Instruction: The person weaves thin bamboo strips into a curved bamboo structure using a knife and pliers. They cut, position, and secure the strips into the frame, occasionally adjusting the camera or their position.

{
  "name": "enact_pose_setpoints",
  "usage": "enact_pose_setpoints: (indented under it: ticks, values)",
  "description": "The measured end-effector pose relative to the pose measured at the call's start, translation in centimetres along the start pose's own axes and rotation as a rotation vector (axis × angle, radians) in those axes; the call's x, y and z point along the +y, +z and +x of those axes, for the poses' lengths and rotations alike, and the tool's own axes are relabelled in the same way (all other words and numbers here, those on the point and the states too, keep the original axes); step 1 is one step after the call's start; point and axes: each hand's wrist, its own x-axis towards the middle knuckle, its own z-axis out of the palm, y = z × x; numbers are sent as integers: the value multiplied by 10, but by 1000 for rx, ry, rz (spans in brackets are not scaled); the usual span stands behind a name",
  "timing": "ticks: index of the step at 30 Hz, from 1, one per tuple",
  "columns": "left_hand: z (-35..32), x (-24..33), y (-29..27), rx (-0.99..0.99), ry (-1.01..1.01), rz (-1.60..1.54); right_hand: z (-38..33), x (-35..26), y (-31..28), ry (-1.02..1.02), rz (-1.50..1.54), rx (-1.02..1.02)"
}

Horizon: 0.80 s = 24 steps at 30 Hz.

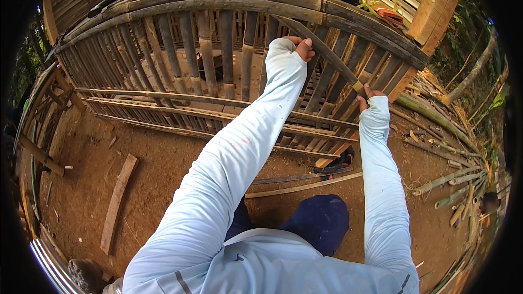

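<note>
The left hand (299, 47) is closed, fingers curled in, with the thumb (309, 42) showing at its right side. Behind that grip the left arm (234, 144) stretches out in a long slant, and the hand turns rightward at the wrist (287, 59). To the right of this grip and nearer the body, the right hand (372, 98) is also bent closed, bare fingertips facing the left hand. The right arm (384, 185) runs almost straight forward to its grip, sleeved in pale blue like the other.

I see the dark object (219, 69) only partly behind the slats (227, 38); a sleeve (286, 60) hides much of the left hand (304, 49).
</note>
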Motion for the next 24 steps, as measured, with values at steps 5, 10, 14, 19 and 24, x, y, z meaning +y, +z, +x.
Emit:
enact_pose_setpoints:
  ticks: [5,10,14,19,24]
  values:
    - [-4,11,0,-1,7,116,-2,-4,-4,75,-20,-12]
    - [3,2,-2,-15,13,109,-18,-33,-15,250,126,91]
    - [4,-3,-4,-14,-7,184,-72,-40,-9,490,121,129]
    - [12,-10,-8,-9,18,163,-105,-14,12,824,235,334]
    - [11,-7,-8,-2,-3,152,-65,-2,23,1016,725,439]
